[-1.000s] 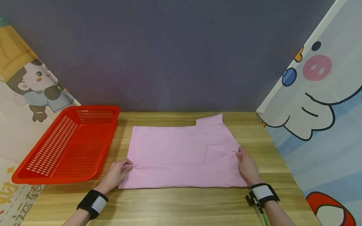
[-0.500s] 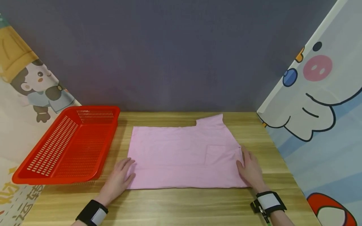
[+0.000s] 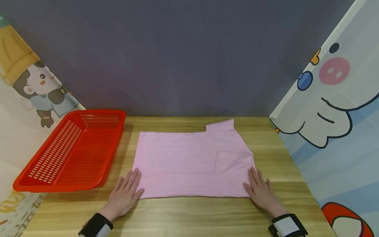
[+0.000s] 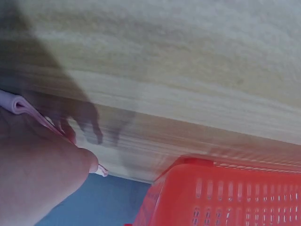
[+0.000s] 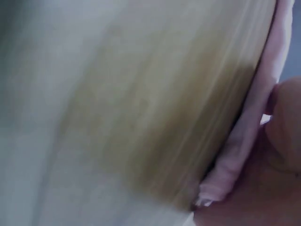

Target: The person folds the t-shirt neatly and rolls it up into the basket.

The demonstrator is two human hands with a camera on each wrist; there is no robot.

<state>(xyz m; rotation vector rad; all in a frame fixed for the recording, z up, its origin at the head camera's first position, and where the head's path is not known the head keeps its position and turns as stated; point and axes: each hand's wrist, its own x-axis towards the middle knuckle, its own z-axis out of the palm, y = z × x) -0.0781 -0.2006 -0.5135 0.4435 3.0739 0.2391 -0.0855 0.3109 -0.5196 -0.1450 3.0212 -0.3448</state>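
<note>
Fingers on both sides lie straight and a little spread, and I can't see any of them curled round a thing. From far off, going left to right, I first see a red basket [image 3: 81, 149] with lots of little holes. Just beside it, the left hand [image 3: 120, 199] rests flat at the left edge of the pink cloth [image 3: 186, 161], its thumb by the near corner. That cloth lies folded on the wooden table [image 3: 189, 219], in the middle, with a pocket [image 3: 232, 161] on its right part and a flap [image 3: 220, 125] poking up at the far side. I think it will be light and soft, floppy more than stiff. It won't break, I guess, but it could crease, and the layers could slide apart. I would take hold of it at the left and right sides, near the front corners, and pinch all the layers together, because one layer alone might come undone. Last, the right hand [image 3: 264, 197] rests by the right edge, fingertips and thumb over the cloth. My right wrist view is too blurry to show more.
</note>
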